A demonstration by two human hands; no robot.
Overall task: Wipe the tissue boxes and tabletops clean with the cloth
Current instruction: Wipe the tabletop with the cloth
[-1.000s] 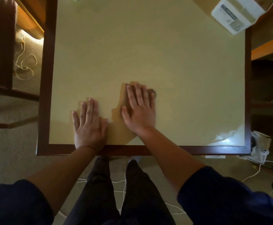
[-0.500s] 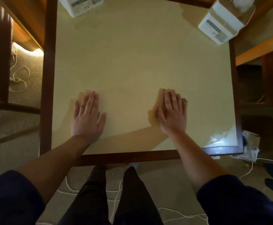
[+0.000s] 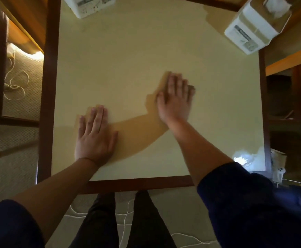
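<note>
left hand [image 3: 95,136]: flat on the bench [image 3: 128,56] near the front edge, fingers straight and released — gripping nothing
right hand [image 3: 175,98]: pressed flat right of centre, fingers straight over the cloth [image 3: 191,88] — just a dark bit peeks out past them
tissue boxes: one [image 3: 253,31] at the far right corner, another [image 3: 88,5] at the far edge, left

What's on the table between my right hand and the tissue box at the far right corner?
Nothing: in the head view, only bare tabletop lies between the right hand and the tissue box.
</note>
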